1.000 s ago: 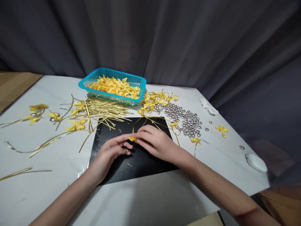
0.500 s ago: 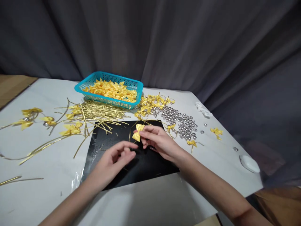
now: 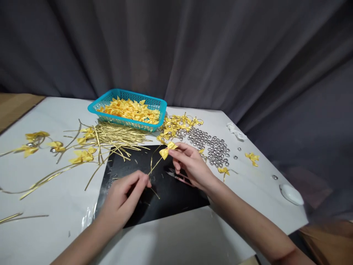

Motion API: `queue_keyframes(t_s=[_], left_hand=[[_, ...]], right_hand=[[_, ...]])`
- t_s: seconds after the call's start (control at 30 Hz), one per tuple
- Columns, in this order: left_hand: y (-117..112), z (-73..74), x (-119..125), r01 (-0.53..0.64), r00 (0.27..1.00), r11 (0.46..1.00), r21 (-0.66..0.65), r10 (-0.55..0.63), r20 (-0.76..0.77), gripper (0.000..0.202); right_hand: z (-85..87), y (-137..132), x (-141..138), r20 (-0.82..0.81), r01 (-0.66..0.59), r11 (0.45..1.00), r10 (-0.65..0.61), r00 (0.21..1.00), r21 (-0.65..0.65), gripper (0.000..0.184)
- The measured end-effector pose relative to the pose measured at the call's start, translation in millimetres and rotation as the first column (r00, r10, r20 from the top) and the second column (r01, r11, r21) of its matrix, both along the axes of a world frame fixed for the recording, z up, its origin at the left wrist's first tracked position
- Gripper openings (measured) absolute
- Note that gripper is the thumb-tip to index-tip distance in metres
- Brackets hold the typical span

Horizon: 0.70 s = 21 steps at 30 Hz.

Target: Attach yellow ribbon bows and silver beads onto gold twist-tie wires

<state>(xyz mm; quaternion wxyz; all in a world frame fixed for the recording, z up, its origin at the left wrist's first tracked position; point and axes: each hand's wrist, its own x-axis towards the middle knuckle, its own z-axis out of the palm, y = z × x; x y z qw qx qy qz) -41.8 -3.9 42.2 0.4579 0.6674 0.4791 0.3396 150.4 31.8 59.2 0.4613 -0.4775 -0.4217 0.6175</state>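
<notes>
My right hand [image 3: 191,165] pinches a small yellow ribbon bow [image 3: 167,149] and holds it raised above a black mat [image 3: 176,191]. A thin gold wire tie [image 3: 154,165] runs from the bow down to my left hand [image 3: 124,200]. The left thumb and forefinger are pinched on the tie's lower end. Both hands hover over the mat, the left nearer to me.
A turquoise basket [image 3: 99,108] of yellow bows stands at the back. In front of it lies a heap of gold wire ties [image 3: 118,132]. Silver beads [image 3: 212,145] spread at the right, with finished bows [image 3: 82,156] scattered left and a white object [image 3: 291,194] near the right edge.
The right hand lifted the bow off the mat and moved it up and right. The left hand drew back toward me, and the gold tie now stretches between them.
</notes>
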Motion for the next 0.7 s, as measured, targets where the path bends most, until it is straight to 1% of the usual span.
queue_keyframes(t_s=[0.03, 0.07, 0.1, 0.17, 0.2, 0.23, 0.3, 0.33, 0.37, 0.4, 0.43, 0.47, 0.5, 0.53, 0.57, 0.6, 0.63, 0.67, 0.7], left_hand=[[0.3, 2.4, -1.2, 0.067, 0.997, 0.998, 0.017, -0.066, -0.038, 0.031], [0.8, 5.0, -1.9, 0.156, 0.986, 0.988, -0.011, -0.156, -0.063, 0.031], [1.7, 7.7, -2.1, 0.25, 0.964, 0.965, -0.076, -0.256, -0.074, 0.032], [3.7, 12.7, -1.8, 0.401, 0.906, 0.883, -0.242, -0.422, -0.041, 0.035], [4.8, 14.5, -1.7, 0.446, 0.881, 0.839, -0.313, -0.472, -0.011, 0.036], [5.6, 15.7, -1.8, 0.475, 0.863, 0.801, -0.365, -0.505, 0.015, 0.036], [6.3, 16.1, -3.2, 0.506, 0.835, 0.755, -0.418, -0.549, 0.019, 0.037], [6.1, 15.4, -4.4, 0.517, 0.818, 0.746, -0.42, -0.574, -0.013, 0.038], [5.7, 14.3, -5.6, 0.525, 0.799, 0.749, -0.404, -0.598, -0.069, 0.037], [5.2, 12.9, -6.8, 0.526, 0.782, 0.766, -0.369, -0.606, -0.144, 0.036], [4.8, 11.3, -7.6, 0.511, 0.778, 0.799, -0.317, -0.586, -0.226, 0.033], [4.7, 9.6, -8.0, 0.467, 0.797, 0.849, -0.246, -0.525, -0.299, 0.031], [4.8, 7.8, -7.8, 0.387, 0.841, 0.908, -0.163, -0.42, -0.341, 0.031], [5.3, 5.8, -7.0, 0.272, 0.898, 0.959, -0.081, -0.283, -0.337, 0.029], [6.0, 3.7, -5.6, 0.136, 0.95, 0.991, -0.017, -0.135, -0.282, 0.026], [6.7, 1.5, -3.7, -0.001, 0.983, 1.0, 0.014, 0.003, -0.183, 0.022], [7.4, -0.9, -1.5, -0.094, 0.994, 0.996, -0.001, 0.093, -0.061, 0.021], [7.7, -3.5, 0.9, -0.142, 0.988, 0.989, -0.041, 0.145, 0.059, 0.028], [7.7, -6.2, 3.5, -0.141, 0.974, 0.985, -0.095, 0.156, 0.166, 0.037]], right_hand=[[-5.1, 3.3, 1.0, 0.003, 0.028, 0.999, -0.028, 1.0, -0.019, 0.028], [-10.3, 6.5, 2.1, 0.008, 0.048, 0.998, -0.047, 0.999, -0.032, 0.028], [-15.1, 9.7, 3.2, 0.011, 0.06, 0.997, -0.059, 0.998, -0.039, 0.028], [-22.1, 14.6, 5.5, 0.018, 0.067, 0.997, -0.066, 0.998, -0.044, 0.028], [-23.8, 16.2, 6.5, 0.022, 0.065, 0.997, -0.064, 0.998, -0.046, 0.028], [-24.3, 17.1, 7.2, 0.027, 0.059, 0.997, -0.058, 0.998, -0.051, 0.028], [-22.2, 16.9, 7.5, 0.04, 0.04, 0.997, -0.037, 0.999, -0.067, 0.028], [-20.2, 16.0, 6.9, 0.049, 0.025, 0.997, -0.022, 0.999, -0.078, 0.028], [-18.0, 14.5, 5.9, 0.058, 0.011, 0.996, -0.006, 0.998, -0.087, 0.028], [-15.7, 12.6, 4.5, 0.067, -0.006, 0.996, 0.013, 0.998, -0.094, 0.028], [-13.6, 10.4, 2.8, 0.078, -0.026, 0.995, 0.034, 0.996, -0.099, 0.028], [-11.9, 8.1, 0.8, 0.087, -0.049, 0.994, 0.058, 0.994, -0.102, 0.029], [-10.5, 5.7, -1.2, 0.095, -0.075, 0.992, 0.086, 0.992, -0.105, 0.03], [-9.4, 3.4, -3.2, 0.104, -0.11, 0.988, 0.122, 0.987, -0.109, 0.032], [-8.7, 1.2, -5.1, 0.116, -0.153, 0.982, 0.166, 0.979, -0.112, 0.033], [-8.3, -0.8, -6.8, 0.133, -0.2, 0.973, 0.214, 0.968, -0.115, 0.035], [-8.0, -2.6, -8.4, 0.153, -0.243, 0.963, 0.259, 0.954, -0.115, 0.036], [-7.9, -4.1, -9.8, 0.175, -0.281, 0.953, 0.297, 0.939, -0.112, 0.036], [-7.9, -5.2, -10.9, 0.195, -0.31, 0.945, 0.325, 0.925, -0.104, 0.035]])
